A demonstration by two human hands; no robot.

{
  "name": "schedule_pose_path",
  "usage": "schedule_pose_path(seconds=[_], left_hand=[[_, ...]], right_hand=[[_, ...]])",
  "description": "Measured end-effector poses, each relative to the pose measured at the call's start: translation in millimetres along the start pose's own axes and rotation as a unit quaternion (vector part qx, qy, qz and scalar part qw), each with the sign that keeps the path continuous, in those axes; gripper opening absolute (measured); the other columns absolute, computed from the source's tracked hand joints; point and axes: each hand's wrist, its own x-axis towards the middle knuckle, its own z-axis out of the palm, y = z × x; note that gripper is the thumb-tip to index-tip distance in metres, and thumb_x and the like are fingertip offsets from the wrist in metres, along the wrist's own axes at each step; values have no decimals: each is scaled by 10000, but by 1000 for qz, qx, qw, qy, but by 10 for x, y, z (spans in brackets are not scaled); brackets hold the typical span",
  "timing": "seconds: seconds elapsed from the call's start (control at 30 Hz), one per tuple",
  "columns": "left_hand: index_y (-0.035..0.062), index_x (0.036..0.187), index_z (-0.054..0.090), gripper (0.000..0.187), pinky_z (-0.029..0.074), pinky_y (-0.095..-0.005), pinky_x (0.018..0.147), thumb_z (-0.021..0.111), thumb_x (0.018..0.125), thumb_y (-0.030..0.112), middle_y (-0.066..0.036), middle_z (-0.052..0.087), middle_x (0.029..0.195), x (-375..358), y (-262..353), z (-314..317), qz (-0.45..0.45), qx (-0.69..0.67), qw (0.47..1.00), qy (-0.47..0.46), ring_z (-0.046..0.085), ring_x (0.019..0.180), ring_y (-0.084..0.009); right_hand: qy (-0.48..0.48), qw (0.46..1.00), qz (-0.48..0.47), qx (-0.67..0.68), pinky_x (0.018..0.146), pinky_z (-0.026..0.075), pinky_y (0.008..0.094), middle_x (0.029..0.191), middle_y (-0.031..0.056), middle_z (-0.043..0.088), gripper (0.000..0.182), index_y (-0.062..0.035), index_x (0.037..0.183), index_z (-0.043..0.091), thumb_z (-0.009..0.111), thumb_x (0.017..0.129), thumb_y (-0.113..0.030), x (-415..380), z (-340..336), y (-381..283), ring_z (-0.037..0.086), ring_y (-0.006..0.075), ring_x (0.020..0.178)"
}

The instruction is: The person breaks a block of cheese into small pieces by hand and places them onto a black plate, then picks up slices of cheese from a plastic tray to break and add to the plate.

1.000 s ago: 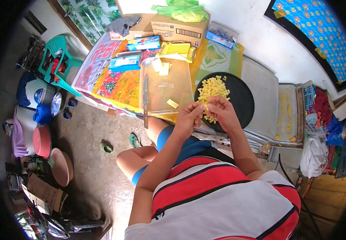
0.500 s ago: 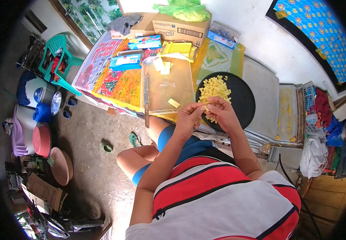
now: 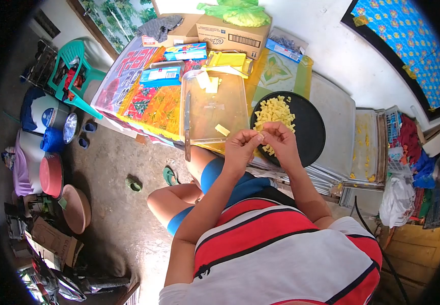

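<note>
Over the near left edge of a round black tray (image 3: 310, 133), my left hand (image 3: 242, 148) and my right hand (image 3: 283, 144) meet at the fingertips. Both are closed in a pinch on a tiny pale piece, mostly hidden by the fingers. Small yellow cut pieces (image 3: 275, 113) are heaped on the tray's left side, partly behind my right hand. To the left lies a clear plastic board (image 3: 215, 114), with a knife (image 3: 187, 119) along its left edge. A yellow strip (image 3: 222, 130) rests near its front, and flat yellow slabs (image 3: 211, 85) at its back.
Blue boxes (image 3: 161, 76), a yellow ridged board (image 3: 232, 61) and a cardboard carton (image 3: 230, 36) stand behind on the table. Stacked metal trays (image 3: 331, 109) sit to the right. A green chair (image 3: 75, 71) and tubs (image 3: 52, 175) stand at left.
The view has shifted slightly. My hands stay together over the tray's edge, with only small finger movements.
</note>
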Motion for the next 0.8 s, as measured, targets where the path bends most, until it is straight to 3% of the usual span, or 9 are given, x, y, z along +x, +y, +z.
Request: schedule_pose_path(seconds=[0.23, 0.4, 0.63, 0.8], left_hand=[[88, 975, 584, 167, 332, -186, 380, 685, 843, 98, -15, 613, 752, -10, -1, -27, 7, -30, 999, -16, 419, 460, -33], [106, 994, 587, 168, 333, -185, 381, 671, 850, 89, -7, 607, 776, -18, 12, -44, -33, -82, 995, -36, 412, 468, -34], [112, 1010, 593, 167, 331, -189, 381, 662, 858, 98, -4, 607, 788, -52, 71, -42, -73, -125, 988, -60, 411, 468, -40], [119, 1022, 594, 157, 334, -202, 389, 645, 873, 116, 12, 559, 695, -54, 80, -77, -84, -139, 984, -74, 409, 467, -50]], right_hand=[[-12, 998, 7, 59, 752, 474, 228, 929, 29, 625, 236, -18, 1098, 586, 621, 865, -30, -28, 44, -52, 580, 84, 842], [-34, 996, 4, 79, 840, 469, 244, 995, 51, 616, 262, -11, 1124, 562, 608, 866, -8, -65, 65, -125, 582, 106, 926], [-65, 994, -8, 89, 861, 472, 251, 1027, 69, 615, 273, 3, 1138, 545, 597, 870, 17, -83, 71, -168, 586, 113, 948], [-76, 994, -34, 71, 864, 476, 251, 1025, 73, 617, 269, 5, 1134, 544, 597, 870, 24, -96, 92, -202, 591, 116, 949]])
